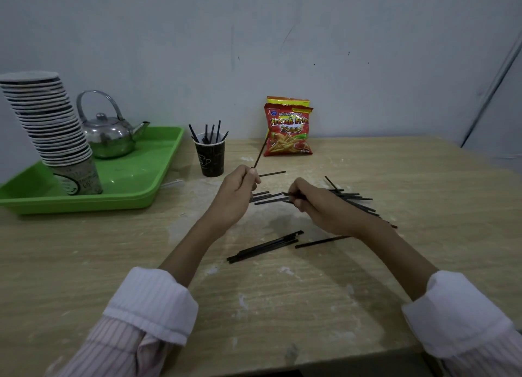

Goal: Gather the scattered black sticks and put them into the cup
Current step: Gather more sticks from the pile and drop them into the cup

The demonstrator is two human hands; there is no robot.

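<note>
A dark paper cup [211, 157] stands upright on the wooden table [113, 249] with several black sticks in it. My left hand [236, 194] pinches one black stick [259, 155] that points up and away, just right of the cup. My right hand [316, 204] rests low over a scattered pile of black sticks [354, 198], its fingers closed on one or more of them. A bundle of black sticks [265, 246] lies nearer me, with a single stick [322, 241] beside it and another [272, 174] behind my left hand.
At the left a green tray [147, 173] carries a metal kettle [111, 137] and a tall leaning stack of paper cups [53, 128]. Two red snack bags [288, 130] lean on the wall behind the sticks. The table edge runs close to me.
</note>
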